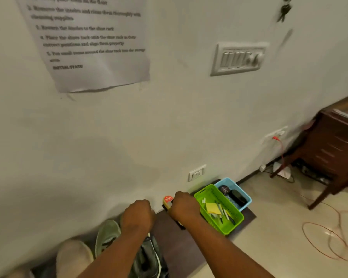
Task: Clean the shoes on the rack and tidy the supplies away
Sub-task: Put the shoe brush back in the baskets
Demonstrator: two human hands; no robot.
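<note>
My right hand [184, 205] grips a shoe brush [167, 200] with a red and yellow label, held over the dark brown rack top [179, 249] close to the wall. My left hand [138, 214] is curled at the upper end of a dark grey shoe [149, 257] and seems to hold it; my forearm hides part of the shoe. A grey-green sneaker [107, 235] and a beige shoe [72, 257] lie to the left on the rack.
A green basket [209, 194] with pens and yellow notes and a blue basket [244, 192] with a polish tin stand at the rack's right end. A wooden desk [333, 141] and orange cables [329, 241] occupy the floor at right. An instruction sheet [88, 43] hangs on the wall.
</note>
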